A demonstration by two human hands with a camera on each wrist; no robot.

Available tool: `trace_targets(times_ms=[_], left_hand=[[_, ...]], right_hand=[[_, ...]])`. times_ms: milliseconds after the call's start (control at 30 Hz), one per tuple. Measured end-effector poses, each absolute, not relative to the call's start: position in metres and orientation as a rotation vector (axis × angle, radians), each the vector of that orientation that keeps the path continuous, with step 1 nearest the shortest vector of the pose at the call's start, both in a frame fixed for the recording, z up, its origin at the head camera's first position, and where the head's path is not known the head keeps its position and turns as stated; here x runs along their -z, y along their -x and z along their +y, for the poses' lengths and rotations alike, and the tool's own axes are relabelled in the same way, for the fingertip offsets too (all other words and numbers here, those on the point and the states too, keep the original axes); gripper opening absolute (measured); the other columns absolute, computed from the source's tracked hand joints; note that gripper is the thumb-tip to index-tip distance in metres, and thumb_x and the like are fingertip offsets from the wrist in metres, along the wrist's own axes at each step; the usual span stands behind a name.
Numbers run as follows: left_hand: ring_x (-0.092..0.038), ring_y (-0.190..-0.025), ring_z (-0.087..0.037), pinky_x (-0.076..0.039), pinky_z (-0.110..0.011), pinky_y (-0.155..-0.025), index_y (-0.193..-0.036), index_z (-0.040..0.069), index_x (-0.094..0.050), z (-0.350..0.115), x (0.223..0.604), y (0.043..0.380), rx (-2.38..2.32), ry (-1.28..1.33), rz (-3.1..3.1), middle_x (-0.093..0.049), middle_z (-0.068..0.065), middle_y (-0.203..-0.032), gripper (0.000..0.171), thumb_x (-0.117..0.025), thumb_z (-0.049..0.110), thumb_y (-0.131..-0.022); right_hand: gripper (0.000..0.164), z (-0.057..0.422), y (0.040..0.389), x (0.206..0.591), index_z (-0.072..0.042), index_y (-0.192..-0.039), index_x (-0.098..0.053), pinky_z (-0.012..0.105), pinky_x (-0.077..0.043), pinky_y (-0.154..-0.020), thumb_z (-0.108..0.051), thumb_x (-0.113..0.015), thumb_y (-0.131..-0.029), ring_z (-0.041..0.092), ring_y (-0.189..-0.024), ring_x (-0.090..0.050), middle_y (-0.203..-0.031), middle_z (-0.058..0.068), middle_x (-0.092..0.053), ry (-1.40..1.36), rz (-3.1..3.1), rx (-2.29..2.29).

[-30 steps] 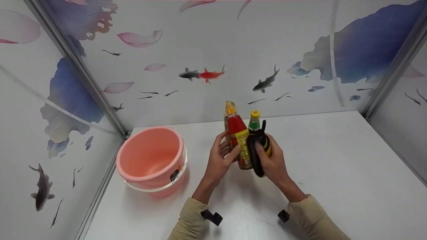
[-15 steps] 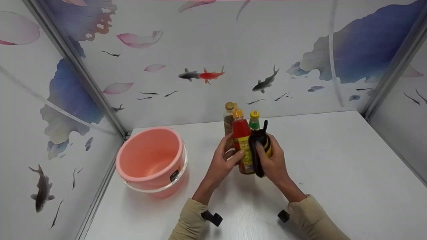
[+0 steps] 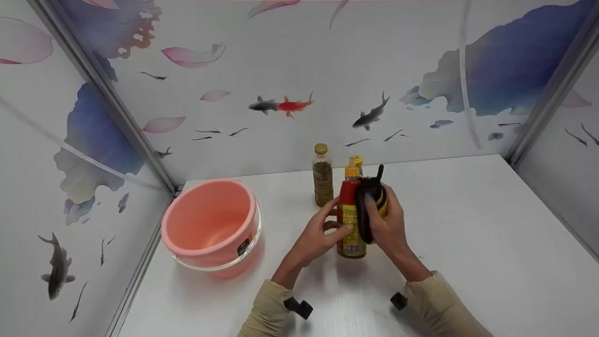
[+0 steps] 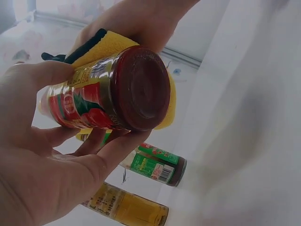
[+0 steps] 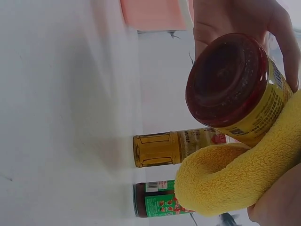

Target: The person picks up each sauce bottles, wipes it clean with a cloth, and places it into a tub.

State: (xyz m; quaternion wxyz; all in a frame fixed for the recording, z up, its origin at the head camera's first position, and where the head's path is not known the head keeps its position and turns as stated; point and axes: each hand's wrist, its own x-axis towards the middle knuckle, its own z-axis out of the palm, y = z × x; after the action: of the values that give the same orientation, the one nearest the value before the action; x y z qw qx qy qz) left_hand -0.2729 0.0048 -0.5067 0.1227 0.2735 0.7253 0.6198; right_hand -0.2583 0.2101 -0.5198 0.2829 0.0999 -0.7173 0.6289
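Note:
In the head view, my left hand (image 3: 320,241) grips a red ketchup bottle (image 3: 349,215) with an orange nozzle and yellow label. The left wrist view shows the bottle's dark red base and tomato label, held clear of the table. My right hand (image 3: 390,224) holds a folded cloth (image 3: 362,222), dark on one face and yellow terry (image 5: 235,174) on the other, against the bottle's right side. Behind stand an amber bottle (image 3: 323,180) with a gold cap and a green-labelled bottle (image 4: 155,164), mostly hidden in the head view except its yellow cap (image 3: 357,160).
A pink bucket (image 3: 210,220) with a white handle stands on the white table (image 3: 468,234) to the left. White panels (image 3: 299,56) printed with fish and petals enclose the table at the back and sides. Both sleeves carry a small black wrist mount.
My left hand has moved the ketchup bottle right and nearer to me, turning it more upright. The amber bottle behind now shows fully. The green-labelled bottle is now mostly covered.

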Motion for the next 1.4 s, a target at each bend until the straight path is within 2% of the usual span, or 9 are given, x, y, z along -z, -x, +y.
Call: trace_targets(times_ms=[200,467,567,733,900,1200,1400], left_hand=[[-0.057,-0.133,-0.018,-0.051,-0.038,-0.115,-0.169,0.027,-0.037,0.0031,0.5075,0.2730,-1.773,-0.785,2.118,-0.059,0.001,-0.150,0.075,-0.073,0.033,-0.104],[-0.059,-0.130,-0.017,-0.054,-0.037,-0.112,-0.167,0.032,-0.039,0.0041,0.5065,0.2748,-1.823,-0.782,2.153,-0.060,0.001,-0.148,0.074,-0.076,0.034,-0.103],[-0.063,-0.127,-0.017,-0.057,-0.040,-0.110,-0.167,0.030,-0.040,0.0044,0.5064,0.2749,-1.859,-0.756,2.152,-0.060,0.000,-0.147,0.076,-0.078,0.036,-0.101],[-0.065,-0.127,-0.025,-0.057,-0.048,-0.111,-0.162,0.024,-0.045,0.0043,0.5067,0.2751,-1.939,-0.716,2.142,-0.061,-0.002,-0.144,0.072,-0.079,0.037,-0.100],[-0.066,-0.126,-0.032,-0.057,-0.051,-0.109,-0.159,0.027,-0.049,0.0045,0.5059,0.2764,-2.003,-0.709,2.141,-0.063,-0.002,-0.140,0.067,-0.080,0.035,-0.100],[-0.070,-0.118,-0.026,-0.065,-0.044,-0.094,-0.159,0.030,-0.048,0.0041,0.5038,0.2778,-2.125,-0.653,2.088,-0.061,-0.007,-0.135,0.065,-0.079,0.033,-0.101],[-0.070,-0.122,-0.028,-0.066,-0.044,-0.093,-0.161,0.027,-0.045,0.0015,0.5026,0.2784,-2.200,-0.603,2.008,-0.060,-0.011,-0.137,0.067,-0.076,0.033,-0.103]], right_hand=[[0.038,0.2107,0.2587,0.5190,-0.014,-0.149,-0.059,0.025,-0.062,-0.086,-0.015,-0.062,-0.111,0.022,-0.102,-0.068,-0.125,0.004,-0.069,-0.279,-1.904,-1.692],[0.039,0.2102,0.2579,0.5190,-0.015,-0.150,-0.058,0.026,-0.063,-0.084,-0.018,-0.063,-0.111,0.024,-0.101,-0.068,-0.122,0.001,-0.069,-0.253,-1.930,-1.712],[0.040,0.2098,0.2576,0.5192,-0.016,-0.150,-0.058,0.026,-0.062,-0.085,-0.018,-0.063,-0.111,0.024,-0.102,-0.068,-0.123,0.001,-0.069,-0.245,-1.937,-1.724],[0.041,0.2084,0.2567,0.5193,-0.017,-0.151,-0.058,0.025,-0.062,-0.085,-0.017,-0.064,-0.110,0.024,-0.102,-0.067,-0.124,0.000,-0.069,-0.252,-1.950,-1.738],[0.043,0.2066,0.2561,0.5184,-0.016,-0.152,-0.058,0.025,-0.062,-0.086,-0.017,-0.065,-0.109,0.024,-0.102,-0.067,-0.124,0.000,-0.069,-0.264,-1.963,-1.735],[0.043,0.2032,0.2550,0.5198,-0.018,-0.150,-0.060,0.025,-0.062,-0.084,-0.017,-0.068,-0.108,0.023,-0.102,-0.068,-0.122,0.002,-0.070,-0.258,-1.992,-1.737],[0.045,0.2014,0.2548,0.5214,-0.018,-0.150,-0.060,0.026,-0.061,-0.085,-0.016,-0.070,-0.107,0.024,-0.103,-0.067,-0.124,0.001,-0.070,-0.289,-2.011,-1.737]])
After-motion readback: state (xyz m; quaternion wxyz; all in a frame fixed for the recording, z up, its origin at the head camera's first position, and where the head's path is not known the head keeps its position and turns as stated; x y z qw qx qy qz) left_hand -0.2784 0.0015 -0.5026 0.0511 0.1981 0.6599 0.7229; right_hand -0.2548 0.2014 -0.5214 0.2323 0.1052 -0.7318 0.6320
